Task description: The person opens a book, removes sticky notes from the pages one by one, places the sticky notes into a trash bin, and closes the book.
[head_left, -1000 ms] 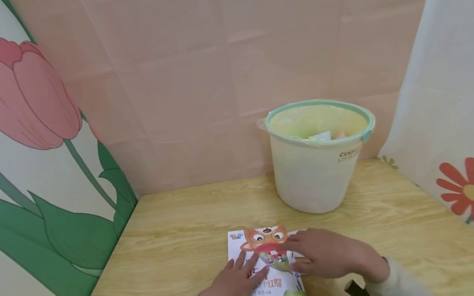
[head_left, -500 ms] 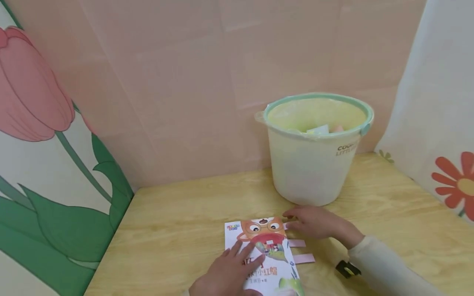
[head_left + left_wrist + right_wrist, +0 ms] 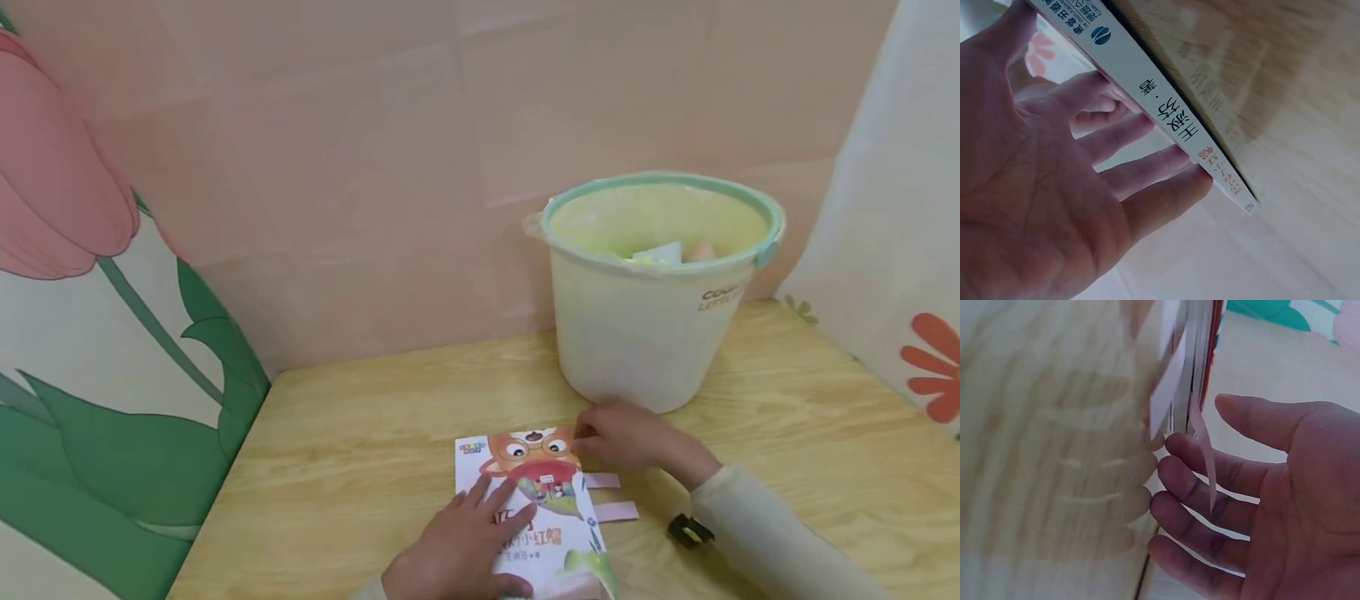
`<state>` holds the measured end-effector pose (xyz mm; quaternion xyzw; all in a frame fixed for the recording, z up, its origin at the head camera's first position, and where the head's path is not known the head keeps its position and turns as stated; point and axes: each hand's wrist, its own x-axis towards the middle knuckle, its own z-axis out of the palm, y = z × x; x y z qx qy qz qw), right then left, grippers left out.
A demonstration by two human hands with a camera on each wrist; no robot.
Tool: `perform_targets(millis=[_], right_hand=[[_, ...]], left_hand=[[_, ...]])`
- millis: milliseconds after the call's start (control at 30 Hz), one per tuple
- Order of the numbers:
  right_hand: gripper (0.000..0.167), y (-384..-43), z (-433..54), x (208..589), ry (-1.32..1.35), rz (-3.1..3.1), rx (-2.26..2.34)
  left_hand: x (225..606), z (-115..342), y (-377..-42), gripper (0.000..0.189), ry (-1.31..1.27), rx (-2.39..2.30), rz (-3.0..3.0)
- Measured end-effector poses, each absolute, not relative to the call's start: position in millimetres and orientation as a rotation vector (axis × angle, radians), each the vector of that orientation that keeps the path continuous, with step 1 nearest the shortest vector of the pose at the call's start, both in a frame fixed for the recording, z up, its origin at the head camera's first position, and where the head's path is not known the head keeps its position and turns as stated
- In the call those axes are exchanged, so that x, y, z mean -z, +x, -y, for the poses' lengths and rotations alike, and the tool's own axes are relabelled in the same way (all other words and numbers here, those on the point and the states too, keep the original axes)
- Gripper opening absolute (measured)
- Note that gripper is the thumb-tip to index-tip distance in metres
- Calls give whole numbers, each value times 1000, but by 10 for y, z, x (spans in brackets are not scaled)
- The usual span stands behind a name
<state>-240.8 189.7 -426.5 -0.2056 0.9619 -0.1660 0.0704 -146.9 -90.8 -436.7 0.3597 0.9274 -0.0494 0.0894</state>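
Observation:
A paperback book (image 3: 564,533) with a cartoon animal on its cover lies on the wooden table. Across the cover my left hand (image 3: 453,550) rests with fingers spread; the left wrist view shows its fingertips against the book (image 3: 1147,81) beside its lettered spine. Pale pink paper strips (image 3: 617,511) stick out from the book's right side. At the upper right corner is my right hand (image 3: 630,435). In the right wrist view, one strip (image 3: 1205,453) hangs between its thumb and loosely bent fingers, with the thumb apart from them.
Behind the book stands a white bucket (image 3: 637,333) with a green rim and some items inside. A pink sheet (image 3: 337,208) backs the table (image 3: 360,433). A small black device (image 3: 688,531) sits by the right sleeve.
My right hand has come off the cover, moving up to the book's upper right corner, and its fingers have bent more. The strips have come into sight. My left hand stays on the book.

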Motion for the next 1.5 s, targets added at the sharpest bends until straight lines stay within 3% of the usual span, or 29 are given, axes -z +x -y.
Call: perform_targets(millis=[467, 867, 1167, 1300, 1500], right_hand=[[13, -2484, -1815, 4387, -558, -2844, 712], [14, -2537, -1954, 4286, -352, -2571, 1243], [28, -2518, -1648, 3927, -354, -2355, 1559], [29, -2492, -1511, 3846, -329, -2272, 1646], [25, -2460, -1421, 3874, -346, -2170, 1735]], left_hand=[[4384, 897, -1498, 80, 1024, 134, -2754], [4138, 541, -1725, 53, 852, -277, -2883], [3723, 226, -1960, 67, 632, -673, -3101], [3741, 244, -1989, 82, 549, -700, -3097], [3803, 272, -2020, 90, 526, -893, -2980]])
